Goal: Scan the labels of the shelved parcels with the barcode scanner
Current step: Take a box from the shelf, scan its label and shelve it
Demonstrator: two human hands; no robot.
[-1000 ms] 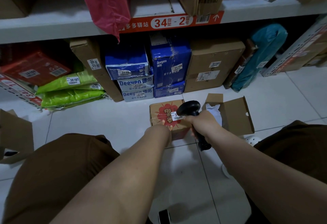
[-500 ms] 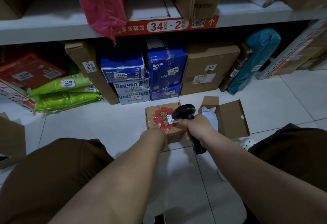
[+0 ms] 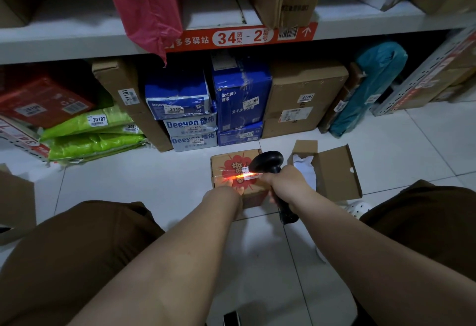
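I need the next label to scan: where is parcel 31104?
Parcel 31104 sits lowest in the pale Deeyeo stack, under 31105, behind the small box.

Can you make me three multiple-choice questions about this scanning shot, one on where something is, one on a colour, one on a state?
1. Where is the small box being scanned?
A. on the upper shelf
B. on the floor tiles in front of the shelf
C. on the person's lap

2. What colour are the soft bags stacked low on the left?
A. green
B. yellow
C. white

3. What is the barcode scanner doing?
A. lying unused on the floor
B. hanging from the shelf
C. casting a red-orange beam on the box's label

Answers: 1 B, the box sits on white tiles, with the left hand on it. 2 A, they are bright green. 3 C, the right hand grips it and a line glows across the label.
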